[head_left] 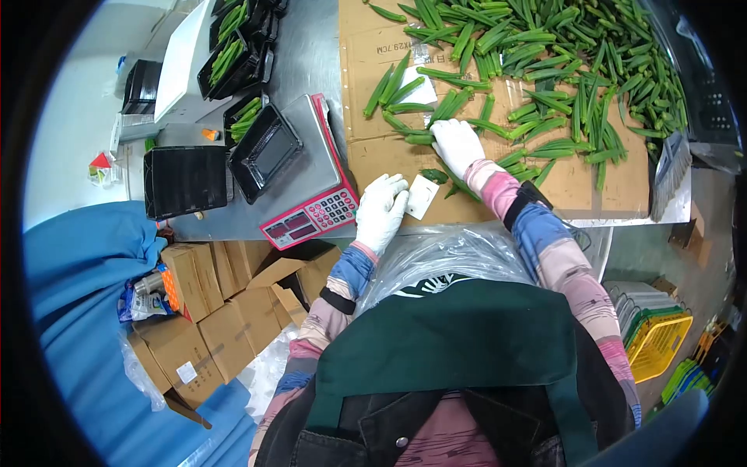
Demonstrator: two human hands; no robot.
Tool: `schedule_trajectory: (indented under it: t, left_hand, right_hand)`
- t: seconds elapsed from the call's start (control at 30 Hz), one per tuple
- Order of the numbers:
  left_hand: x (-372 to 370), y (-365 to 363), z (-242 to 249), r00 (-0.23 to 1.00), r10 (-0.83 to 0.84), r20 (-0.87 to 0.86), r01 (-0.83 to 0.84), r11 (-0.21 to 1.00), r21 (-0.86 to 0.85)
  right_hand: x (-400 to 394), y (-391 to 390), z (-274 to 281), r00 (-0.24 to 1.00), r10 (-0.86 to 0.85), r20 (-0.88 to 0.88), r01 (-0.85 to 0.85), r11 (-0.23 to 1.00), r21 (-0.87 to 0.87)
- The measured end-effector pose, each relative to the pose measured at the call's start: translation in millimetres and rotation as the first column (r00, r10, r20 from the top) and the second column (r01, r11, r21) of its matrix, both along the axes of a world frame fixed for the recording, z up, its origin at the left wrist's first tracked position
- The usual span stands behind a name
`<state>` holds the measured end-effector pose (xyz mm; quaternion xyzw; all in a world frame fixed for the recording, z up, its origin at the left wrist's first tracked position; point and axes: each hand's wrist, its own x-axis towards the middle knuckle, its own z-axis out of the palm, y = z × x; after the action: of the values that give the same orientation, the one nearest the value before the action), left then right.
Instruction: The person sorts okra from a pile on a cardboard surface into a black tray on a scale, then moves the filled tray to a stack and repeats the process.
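Note:
My left hand (pixel 380 210) wears a white glove and rests at the table's near edge, its fingers touching a small white card (pixel 422 195). My right hand (pixel 457 145), also gloved, lies on the brown cardboard (pixel 389 156) with its fingers closed on an okra pod (pixel 419 138). A large heap of green okra (pixel 545 54) spreads over the cardboard beyond it. A red digital scale (pixel 310 218) stands left of my left hand, with an empty black tray (pixel 264 152) on its pan.
Black trays filled with okra (pixel 233 54) line the far left of the steel table. A stack of empty black trays (pixel 185 180) stands by the scale. Cardboard boxes (pixel 210 311) sit on the floor at left; a yellow basket (pixel 657 342) at right.

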<state>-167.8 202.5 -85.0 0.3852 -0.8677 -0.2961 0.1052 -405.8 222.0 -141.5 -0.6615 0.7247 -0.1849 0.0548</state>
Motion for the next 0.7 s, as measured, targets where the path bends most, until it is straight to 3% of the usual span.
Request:
schedule_trajectory:
  t: [0.03, 0.13, 0.27, 0.3, 0.47, 0.63, 0.7]
  left_hand:
    - [3, 0, 1, 1.000, 0.017, -0.004, -0.017, 1.000, 0.002]
    - [14, 6, -1, 0.997, 0.072, -0.027, -0.072, 0.997, 0.003]
    - [28, 10, 2, 0.991, 0.121, -0.064, -0.120, 0.993, 0.011]
    - [29, 11, 2, 0.991, 0.118, -0.065, -0.117, 0.993, 0.014]
    - [32, 17, 7, 0.991, 0.122, -0.058, -0.121, 0.992, 0.034]
    - [37, 19, 5, 0.993, 0.099, -0.067, -0.100, 0.995, 0.002]
    - [35, 16, 6, 0.991, 0.111, -0.073, -0.110, 0.994, 0.019]
  right_hand:
    - [3, -3, -5, 0.998, -0.027, -0.048, 0.025, 0.998, -0.056]
    - [3, -5, -6, 0.997, -0.003, -0.071, 0.010, 0.994, 0.106]
    - [11, -15, 30, 0.995, -0.075, 0.067, 0.065, 0.988, 0.141]
    - [17, -21, 28, 0.995, -0.060, 0.081, 0.059, 0.998, 0.016]
    - [46, -58, -18, 0.992, -0.129, -0.014, 0.129, 0.990, 0.060]
    - [35, -48, -10, 0.992, -0.080, 0.097, 0.070, 0.993, 0.098]
    - [22, -23, 8, 0.982, -0.052, 0.180, 0.063, 0.996, -0.055]
